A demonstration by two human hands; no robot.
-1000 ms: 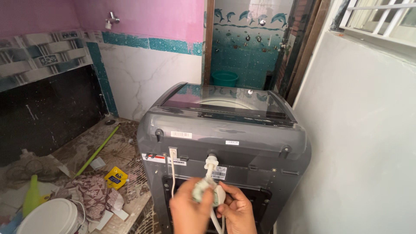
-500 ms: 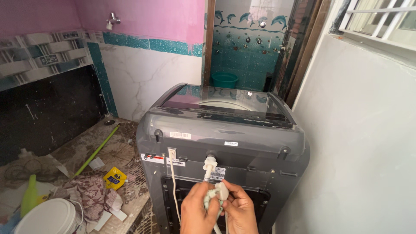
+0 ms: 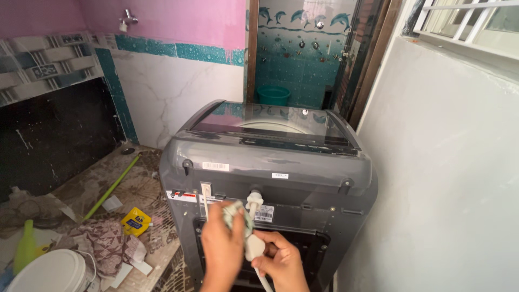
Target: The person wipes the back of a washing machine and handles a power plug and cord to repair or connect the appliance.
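I look down at the back of a grey top-loading washing machine [image 3: 270,167] with a glass lid. A white water inlet fitting [image 3: 253,200] sticks out of its rear panel, and a white hose [image 3: 255,246] hangs from it. My left hand [image 3: 221,243] presses a pale green cloth [image 3: 235,212] against the panel just left of the fitting. My right hand [image 3: 278,259] grips the white hose connector below the fitting. A thin white cable [image 3: 206,201] runs down the panel to the left of my hands.
A white wall [image 3: 448,178] stands close on the right. On the dirty floor at left lie a green stick [image 3: 111,188], a yellow packet [image 3: 135,220], a patterned rag [image 3: 105,243], a white bucket [image 3: 48,273] and a green bottle [image 3: 25,246]. A doorway opens onto a teal tiled room with a green bucket [image 3: 273,95].
My left hand has moved up with the cloth to the panel beside the inlet fitting. My right hand stays low on the white hose.
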